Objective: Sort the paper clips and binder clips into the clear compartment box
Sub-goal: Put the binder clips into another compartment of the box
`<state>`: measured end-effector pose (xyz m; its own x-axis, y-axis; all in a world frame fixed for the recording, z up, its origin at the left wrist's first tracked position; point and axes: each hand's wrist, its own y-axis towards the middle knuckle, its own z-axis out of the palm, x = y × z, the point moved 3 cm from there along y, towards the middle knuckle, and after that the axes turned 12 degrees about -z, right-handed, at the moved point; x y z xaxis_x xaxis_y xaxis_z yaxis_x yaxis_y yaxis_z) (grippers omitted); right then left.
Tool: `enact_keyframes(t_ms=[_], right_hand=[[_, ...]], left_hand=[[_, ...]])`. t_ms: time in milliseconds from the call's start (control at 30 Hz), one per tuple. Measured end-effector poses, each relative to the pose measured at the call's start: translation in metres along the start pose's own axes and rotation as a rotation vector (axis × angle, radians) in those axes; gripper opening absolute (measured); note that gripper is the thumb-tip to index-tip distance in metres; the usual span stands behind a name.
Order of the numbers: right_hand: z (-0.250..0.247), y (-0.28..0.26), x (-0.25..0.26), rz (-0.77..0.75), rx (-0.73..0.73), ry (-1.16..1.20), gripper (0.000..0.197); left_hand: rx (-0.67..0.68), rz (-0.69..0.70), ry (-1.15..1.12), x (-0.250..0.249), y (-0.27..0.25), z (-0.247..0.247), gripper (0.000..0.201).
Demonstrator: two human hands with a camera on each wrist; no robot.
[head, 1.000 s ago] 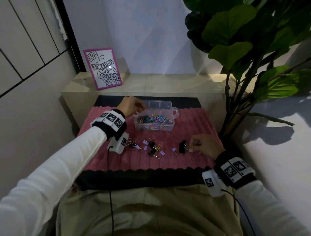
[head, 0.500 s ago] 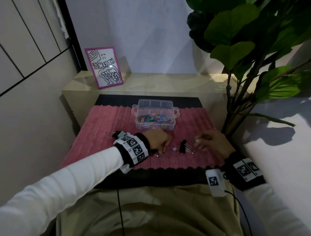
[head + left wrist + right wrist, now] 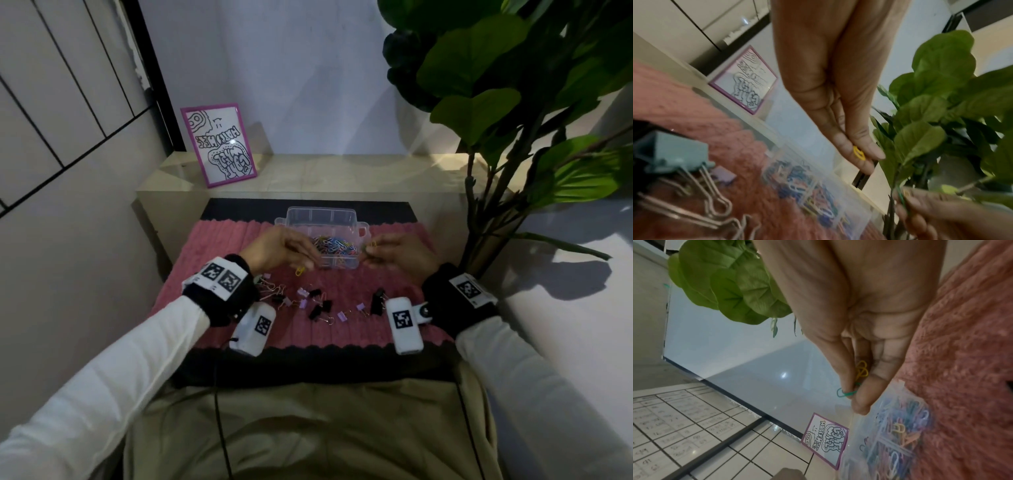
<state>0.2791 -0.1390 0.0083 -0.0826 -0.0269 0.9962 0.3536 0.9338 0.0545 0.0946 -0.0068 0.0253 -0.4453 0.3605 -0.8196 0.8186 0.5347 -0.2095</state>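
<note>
The clear compartment box [image 3: 346, 219] stands at the back of the pink mat [image 3: 219, 246], its front compartments full of coloured paper clips [image 3: 334, 245]. Just in front of the box's left corner, my left hand [image 3: 303, 265] pinches a yellow paper clip [image 3: 858, 152] between thumb and fingertips. At the box's right front corner, my right hand [image 3: 368, 251] pinches a green paper clip [image 3: 844, 392] and yellow ones [image 3: 861, 371]. Several black, lilac and rose-gold binder clips [image 3: 318, 305] lie loose on the mat nearer to me. A teal binder clip [image 3: 674, 154] lies under my left wrist.
A framed drawing [image 3: 219, 145] leans on the beige ledge behind the mat. A large-leaved plant [image 3: 496, 102] rises at the right, its stem close to my right hand. A wall stands to the left. My lap fills the near edge.
My left hand has risen from the binder clips on the mat to the box front with a yellow clip. My right hand has moved from the right of the mat up to the box.
</note>
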Motion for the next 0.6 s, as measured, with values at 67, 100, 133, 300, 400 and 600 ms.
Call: enact_keyframes(t_ms=[67, 100, 133, 300, 400, 600], right_hand=[[0.002, 0.003, -0.002, 0.015, 0.01, -0.017, 0.02], [0.003, 0.005, -0.001, 0.02, 0.013, -0.03, 0.021], [0.004, 0.008, 0.0, 0.02, 0.014, -0.046, 0.021], [0.008, 0.042, 0.017, 0.031, -0.013, -0.073, 0.012], [0.019, 0.06, 0.021, 0.054, 0.055, -0.345, 0.027], [0.01, 0.028, 0.026, -0.209, 0.093, -0.899, 0.023]], left_hand=[[-0.065, -0.006, -0.03, 0.005, -0.007, -0.012, 0.015], [-0.09, -0.017, -0.044, 0.009, -0.009, -0.017, 0.016], [-0.11, -0.035, -0.062, 0.014, -0.012, -0.022, 0.017], [-0.137, -0.088, -0.016, 0.027, -0.022, -0.032, 0.02], [-0.105, -0.084, 0.147, 0.022, -0.021, -0.022, 0.012], [-0.1, -0.031, 0.291, 0.012, -0.006, -0.005, 0.021]])
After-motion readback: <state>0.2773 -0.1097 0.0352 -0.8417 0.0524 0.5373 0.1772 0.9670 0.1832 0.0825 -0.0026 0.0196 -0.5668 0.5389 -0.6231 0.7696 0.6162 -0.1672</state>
